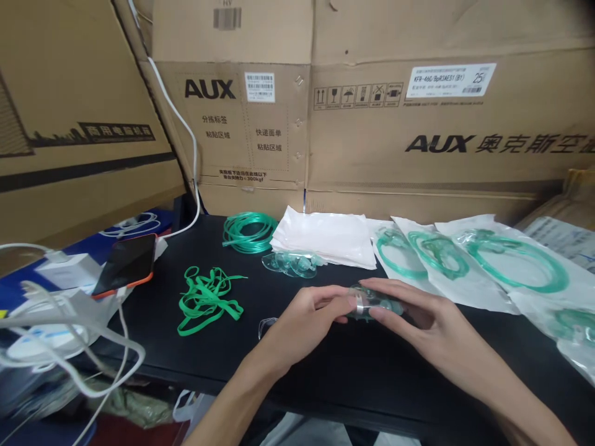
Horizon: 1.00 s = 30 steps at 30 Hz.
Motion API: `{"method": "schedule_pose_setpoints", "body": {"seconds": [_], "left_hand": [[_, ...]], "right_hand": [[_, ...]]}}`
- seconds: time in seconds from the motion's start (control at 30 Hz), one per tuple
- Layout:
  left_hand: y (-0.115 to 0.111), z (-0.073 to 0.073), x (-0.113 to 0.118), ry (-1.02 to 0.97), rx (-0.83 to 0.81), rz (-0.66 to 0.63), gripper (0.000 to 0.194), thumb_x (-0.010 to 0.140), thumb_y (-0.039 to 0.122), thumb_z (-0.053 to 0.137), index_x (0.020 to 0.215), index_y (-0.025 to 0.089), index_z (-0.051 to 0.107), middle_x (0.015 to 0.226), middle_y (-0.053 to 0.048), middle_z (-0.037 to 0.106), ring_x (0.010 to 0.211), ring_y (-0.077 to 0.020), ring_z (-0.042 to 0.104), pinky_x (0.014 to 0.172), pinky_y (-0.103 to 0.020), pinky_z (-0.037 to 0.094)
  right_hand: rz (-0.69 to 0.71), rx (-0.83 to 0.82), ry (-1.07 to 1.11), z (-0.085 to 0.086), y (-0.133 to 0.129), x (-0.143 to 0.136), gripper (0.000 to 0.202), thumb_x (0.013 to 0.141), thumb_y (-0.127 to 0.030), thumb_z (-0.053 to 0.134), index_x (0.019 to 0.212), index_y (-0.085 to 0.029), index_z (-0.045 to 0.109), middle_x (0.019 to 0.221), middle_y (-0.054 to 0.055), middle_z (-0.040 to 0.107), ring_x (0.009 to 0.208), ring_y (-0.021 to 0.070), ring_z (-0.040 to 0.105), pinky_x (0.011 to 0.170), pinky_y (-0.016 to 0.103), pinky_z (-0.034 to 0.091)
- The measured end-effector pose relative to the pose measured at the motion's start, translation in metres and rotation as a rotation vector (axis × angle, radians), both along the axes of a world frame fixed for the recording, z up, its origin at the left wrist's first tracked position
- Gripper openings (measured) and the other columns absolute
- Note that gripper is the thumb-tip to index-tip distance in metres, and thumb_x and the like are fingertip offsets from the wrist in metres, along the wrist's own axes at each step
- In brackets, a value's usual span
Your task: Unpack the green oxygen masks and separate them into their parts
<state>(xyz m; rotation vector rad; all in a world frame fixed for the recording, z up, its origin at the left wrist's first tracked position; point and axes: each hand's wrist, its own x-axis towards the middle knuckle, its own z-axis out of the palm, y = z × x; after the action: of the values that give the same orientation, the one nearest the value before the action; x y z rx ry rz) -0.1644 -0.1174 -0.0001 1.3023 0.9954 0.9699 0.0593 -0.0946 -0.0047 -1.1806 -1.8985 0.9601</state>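
Note:
Between my two hands, just above the black table, is a clear greenish oxygen mask (366, 300) with a shiny metal strip on it. My left hand (312, 313) pinches its left end near the strip. The fingers and thumb of my right hand (421, 313) close round its right side, hiding part of it. Behind my hands lie several more clear mask pieces (292, 264) in front of a stack of white pouches (325, 238). Some thin metal strips (266, 327) lie beside my left wrist.
Green elastic straps (209, 300) lie in a tangle at left, with coiled green tubing (248, 232) behind. Bagged masks with tubing (439, 254) spread along the right. A phone (125, 263) and white cables (69, 328) crowd the left edge. Cardboard boxes (260, 124) wall off the back.

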Motion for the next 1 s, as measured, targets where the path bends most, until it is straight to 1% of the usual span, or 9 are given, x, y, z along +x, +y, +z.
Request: {"method": "schedule_pose_setpoints", "body": {"seconds": [0.2, 0.37, 0.47, 0.53, 0.6, 0.7, 0.8, 0.9, 1.0], "left_hand": [[-0.001, -0.001, -0.001, 0.049, 0.073, 0.012, 0.028, 0.097, 0.024, 0.063, 0.121, 0.023, 0.079, 0.101, -0.001, 0.078, 0.095, -0.0156, 0.068, 0.089, -0.026, 0.05], [0.0, -0.005, 0.001, 0.145, 0.112, 0.047, 0.026, 0.097, 0.03, 0.065, 0.116, 0.02, 0.079, 0.078, 0.002, 0.071, 0.061, -0.0102, 0.06, 0.063, -0.022, 0.048], [0.0, -0.007, 0.005, 0.178, 0.147, 0.074, 0.021, 0.096, 0.03, 0.066, 0.109, 0.02, 0.079, 0.083, 0.0, 0.071, 0.053, -0.0073, 0.056, 0.055, -0.021, 0.045], [0.0, -0.008, 0.008, 0.151, 0.157, 0.136, 0.017, 0.094, 0.028, 0.068, 0.106, 0.019, 0.075, 0.098, -0.002, 0.073, 0.053, -0.0059, 0.058, 0.052, -0.02, 0.046], [0.0, -0.009, 0.012, 0.11, 0.152, 0.207, 0.016, 0.092, 0.026, 0.07, 0.106, 0.019, 0.069, 0.108, -0.002, 0.072, 0.055, -0.0059, 0.064, 0.052, -0.018, 0.049], [-0.001, -0.011, 0.015, 0.09, 0.15, 0.214, 0.016, 0.096, 0.031, 0.069, 0.107, 0.019, 0.066, 0.1, -0.001, 0.074, 0.069, -0.0118, 0.075, 0.063, -0.02, 0.058], [-0.001, -0.013, 0.015, 0.115, 0.232, 0.184, 0.016, 0.096, 0.033, 0.071, 0.098, 0.018, 0.074, 0.106, -0.003, 0.073, 0.083, -0.0144, 0.076, 0.077, -0.023, 0.062], [0.0, -0.014, 0.013, 0.187, 0.317, 0.2, 0.013, 0.094, 0.029, 0.073, 0.088, 0.018, 0.079, 0.118, -0.004, 0.068, 0.087, -0.0127, 0.072, 0.076, -0.022, 0.061], [0.001, -0.014, 0.012, 0.279, 0.358, 0.238, 0.012, 0.094, 0.029, 0.073, 0.088, 0.022, 0.082, 0.122, -0.004, 0.064, 0.096, -0.015, 0.07, 0.075, -0.022, 0.058]], "right_hand": [[0.045, -0.142, -0.013, 0.0, 0.002, 0.005, 0.052, 0.094, -0.057, 0.073, 0.14, -0.032, 0.071, 0.139, 0.004, 0.073, 0.131, 0.0324, 0.064, 0.118, 0.047, 0.046], [0.079, -0.171, 0.035, -0.003, 0.001, 0.001, 0.05, 0.095, -0.054, 0.073, 0.139, -0.03, 0.073, 0.135, 0.006, 0.075, 0.126, 0.0338, 0.067, 0.108, 0.045, 0.055], [0.056, -0.147, 0.086, -0.009, 0.001, -0.005, 0.046, 0.095, -0.05, 0.074, 0.136, -0.03, 0.075, 0.125, 0.006, 0.078, 0.117, 0.0311, 0.071, 0.1, 0.041, 0.059], [0.016, -0.123, 0.107, -0.012, 0.002, -0.008, 0.045, 0.093, -0.05, 0.075, 0.132, -0.029, 0.077, 0.116, 0.005, 0.08, 0.111, 0.0292, 0.072, 0.095, 0.037, 0.06], [-0.039, -0.115, 0.114, -0.012, 0.002, -0.01, 0.047, 0.091, -0.054, 0.077, 0.129, -0.028, 0.079, 0.098, 0.004, 0.079, 0.101, 0.0267, 0.073, 0.089, 0.034, 0.06], [-0.124, -0.102, 0.103, -0.011, 0.003, -0.011, 0.05, 0.088, -0.057, 0.078, 0.126, -0.025, 0.081, 0.069, 0.0, 0.067, 0.077, 0.0217, 0.068, 0.079, 0.033, 0.06], [-0.154, -0.08, 0.085, -0.011, 0.002, -0.011, 0.05, 0.088, -0.059, 0.076, 0.123, -0.024, 0.083, 0.064, -0.002, 0.06, 0.061, 0.0169, 0.054, 0.069, 0.032, 0.056], [-0.145, -0.085, 0.082, -0.012, 0.001, -0.011, 0.051, 0.088, -0.06, 0.074, 0.124, -0.024, 0.082, 0.066, -0.001, 0.059, 0.058, 0.0155, 0.047, 0.063, 0.031, 0.052], [-0.122, -0.087, 0.051, -0.013, 0.0, -0.013, 0.053, 0.089, -0.061, 0.072, 0.125, -0.023, 0.082, 0.065, -0.001, 0.056, 0.059, 0.0161, 0.044, 0.059, 0.031, 0.048]]}}
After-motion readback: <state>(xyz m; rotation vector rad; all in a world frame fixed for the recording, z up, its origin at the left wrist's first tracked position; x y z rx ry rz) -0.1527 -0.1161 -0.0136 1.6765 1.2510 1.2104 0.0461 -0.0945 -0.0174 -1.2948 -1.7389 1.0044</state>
